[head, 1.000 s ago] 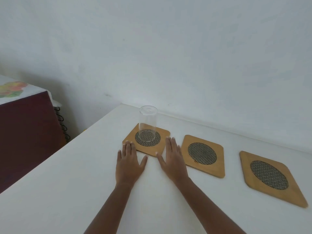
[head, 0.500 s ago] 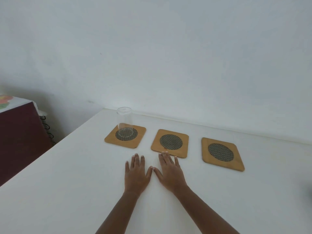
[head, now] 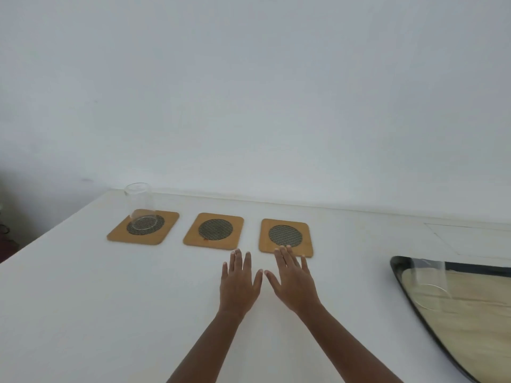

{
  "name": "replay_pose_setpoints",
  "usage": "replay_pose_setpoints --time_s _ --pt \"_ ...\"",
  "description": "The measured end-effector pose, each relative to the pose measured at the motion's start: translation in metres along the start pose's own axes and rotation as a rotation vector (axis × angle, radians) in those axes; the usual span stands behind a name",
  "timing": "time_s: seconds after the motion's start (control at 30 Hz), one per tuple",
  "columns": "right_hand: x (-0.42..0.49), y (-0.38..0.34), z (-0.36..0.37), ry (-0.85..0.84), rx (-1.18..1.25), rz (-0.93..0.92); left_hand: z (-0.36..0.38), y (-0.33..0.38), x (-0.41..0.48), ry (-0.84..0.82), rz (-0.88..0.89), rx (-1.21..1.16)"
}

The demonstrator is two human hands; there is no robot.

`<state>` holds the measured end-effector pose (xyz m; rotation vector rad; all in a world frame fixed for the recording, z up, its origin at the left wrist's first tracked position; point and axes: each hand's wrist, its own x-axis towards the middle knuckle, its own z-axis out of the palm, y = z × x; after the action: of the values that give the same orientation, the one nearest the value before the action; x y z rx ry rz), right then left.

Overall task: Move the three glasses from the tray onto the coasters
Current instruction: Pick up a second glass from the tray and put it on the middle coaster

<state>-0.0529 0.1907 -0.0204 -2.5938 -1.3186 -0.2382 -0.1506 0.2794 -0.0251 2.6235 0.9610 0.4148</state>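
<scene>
Three square wooden coasters with dark mesh centres lie in a row on the white table. A clear glass stands upright on the left coaster. The middle coaster and the right coaster are bare. At the right edge sits a dark-rimmed tray with a wooden floor, and a second clear glass stands in it. My left hand and my right hand lie flat, palms down, in front of the coasters. The right fingertips reach the right coaster's near edge. Neither hand holds anything.
A white wall rises just behind the table. The table's left edge runs diagonally, with dark furniture below it. The tray runs out of view on the right.
The view has swung right, bringing the tray and its glass into sight. Both hands have slid right along the table, from in front of the left coaster to the right one.
</scene>
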Motion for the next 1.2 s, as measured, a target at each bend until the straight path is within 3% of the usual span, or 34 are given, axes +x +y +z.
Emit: replay_pose_setpoints --time_s 0.37,0.5,0.73,1.0,1.2 --pt "-0.04 0.126 -0.055 0.173 -0.089 0.177 0.038 0.118 -0.01 -0.064 0.149 -0.075" --pt "-0.054 0.169 -0.066 0.239 -0.041 0.255 0.044 0.162 -0.017 -0.046 0.26 -0.214" --pt "-0.073 0.223 -0.085 0.168 0.05 0.49 0.063 0.202 -0.02 -0.048 0.293 -0.207" --pt "-0.069 0.24 -0.085 0.08 0.459 0.76 0.074 0.213 -0.019 -0.078 0.252 -0.149" --pt "-0.062 0.243 -0.08 0.085 0.628 0.893 0.077 0.214 -0.018 -0.08 0.219 -0.143"
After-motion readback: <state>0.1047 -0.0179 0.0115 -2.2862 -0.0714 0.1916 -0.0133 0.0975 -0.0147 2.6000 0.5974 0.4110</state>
